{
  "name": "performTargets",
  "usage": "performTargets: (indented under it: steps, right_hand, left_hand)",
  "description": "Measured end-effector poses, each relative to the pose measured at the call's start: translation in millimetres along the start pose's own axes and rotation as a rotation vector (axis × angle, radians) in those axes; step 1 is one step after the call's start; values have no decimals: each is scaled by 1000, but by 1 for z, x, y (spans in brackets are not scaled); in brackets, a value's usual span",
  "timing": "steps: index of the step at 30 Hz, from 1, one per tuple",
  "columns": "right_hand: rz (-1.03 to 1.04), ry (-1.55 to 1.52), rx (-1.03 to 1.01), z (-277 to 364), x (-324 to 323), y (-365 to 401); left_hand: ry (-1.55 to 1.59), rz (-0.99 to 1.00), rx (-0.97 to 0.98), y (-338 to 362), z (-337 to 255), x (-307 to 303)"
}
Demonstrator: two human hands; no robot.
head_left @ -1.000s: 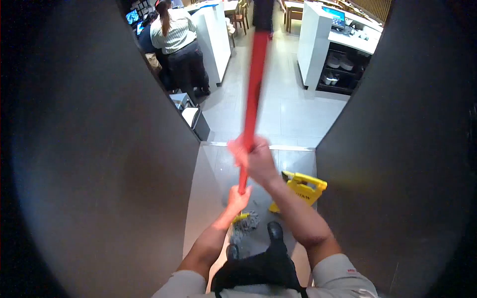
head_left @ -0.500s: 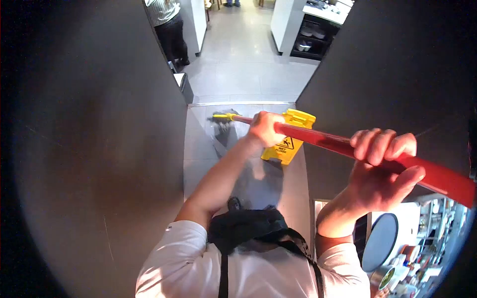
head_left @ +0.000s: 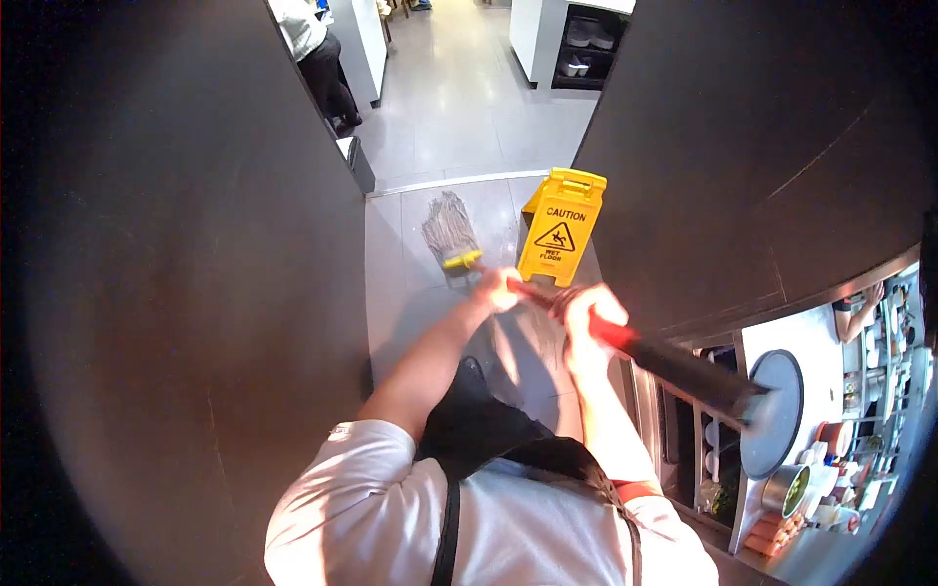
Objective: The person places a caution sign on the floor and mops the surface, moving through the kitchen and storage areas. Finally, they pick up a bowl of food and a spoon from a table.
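Observation:
A mop [head_left: 449, 230] with grey strings and a yellow clamp rests on the tiled floor ahead of me, its strings pointing away. Its long red handle, dark toward the end, runs back to the lower right. My left hand [head_left: 499, 289] is closed round the handle, low down near the clamp. Farther up, my right hand [head_left: 589, 317] also grips the handle, slightly blurred. Just right of the mop head stands a yellow wet-floor sign [head_left: 562, 227], upright and apart from the mop.
Dark walls [head_left: 225, 244] flank the passage. A metal threshold strip [head_left: 459, 183] crosses the floor. Beyond it, a person [head_left: 320, 68] stands at the left, beside a bin [head_left: 356, 163]. At lower right, a counter holds a round tray [head_left: 772, 415], a metal pot [head_left: 785, 488] and another person's arm [head_left: 858, 317].
The mop head has swung from lying sideways to strings pointing forward. My right hand has come left, closer to my left hand, and the handle's dark end now shows. The sign appears fully in view.

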State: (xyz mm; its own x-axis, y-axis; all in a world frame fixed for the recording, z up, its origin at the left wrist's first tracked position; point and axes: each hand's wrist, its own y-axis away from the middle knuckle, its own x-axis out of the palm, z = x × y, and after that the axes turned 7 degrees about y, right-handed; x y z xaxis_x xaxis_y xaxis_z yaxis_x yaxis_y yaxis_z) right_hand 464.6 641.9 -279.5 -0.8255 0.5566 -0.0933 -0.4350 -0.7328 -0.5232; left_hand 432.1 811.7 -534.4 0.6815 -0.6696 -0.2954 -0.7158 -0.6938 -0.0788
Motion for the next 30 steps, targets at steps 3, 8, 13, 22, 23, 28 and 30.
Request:
performTargets:
  steps: [3, 8, 13, 22, 23, 28, 30]
  right_hand:
    - [-38, -201, -60, -4, 1, 23]
    - [90, -164, -213, 4, 5, -10]
    - [-64, -173, -198, -46, 33, -52]
    - [-131, 20, -67, -133, 144, -214]
    - [-156, -41, -92, -146, 154, -241]
    - [-255, -195, 7, -176, 150, -329]
    - [-272, -220, 20, -185, 145, -349]
  left_hand:
    - [-150, 46, 354, 36, -24, 7]
    - [-34, 175, 185, 11, -18, 0]
    - [38, 123, 418, -60, 16, -32]
    - [100, -75, 405, -227, 75, -158]
    - [37, -85, 466, -247, 72, -173]
    - [12, -91, 274, -320, 71, -182]
    - [49, -43, 216, -336, 66, -187]
